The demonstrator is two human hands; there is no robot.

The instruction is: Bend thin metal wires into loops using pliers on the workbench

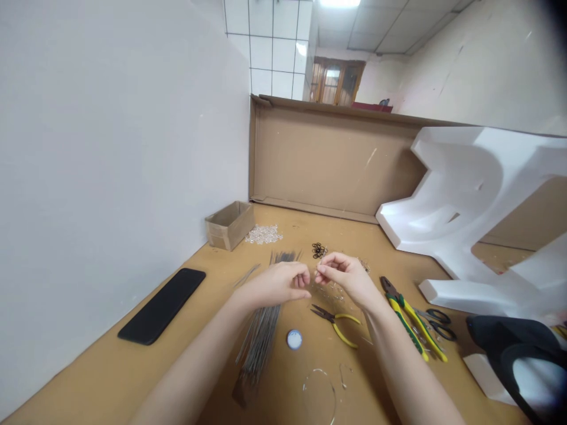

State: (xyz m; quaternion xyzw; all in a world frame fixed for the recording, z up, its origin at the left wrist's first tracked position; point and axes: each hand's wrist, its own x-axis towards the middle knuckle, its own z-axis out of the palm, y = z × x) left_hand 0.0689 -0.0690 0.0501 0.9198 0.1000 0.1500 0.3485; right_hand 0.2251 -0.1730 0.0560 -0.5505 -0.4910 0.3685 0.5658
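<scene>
My left hand (287,282) hovers above a bundle of thin grey wires (261,342), fingers loosely curled and the thumb apart from them. No object shows in it. Close by on the right, my right hand (343,276) is closed in a pinch; what sits between thumb and forefinger is too small to make out. Below the hands lie yellow-handled pliers (335,319) and a small round blue-and-white piece (294,339). Several black rings (319,251) lie just beyond the right hand. Nearer to me are a curved wire (332,389) and a small hooked wire piece (344,376).
A small cardboard box (228,227) stands beside a pile of clear beads (264,234). At left lies a black phone-like slab (163,306). Green-and-yellow pliers (405,319) and scissors (438,323) lie at right, near white foam packing (456,195). A cardboard panel (332,159) closes off the back.
</scene>
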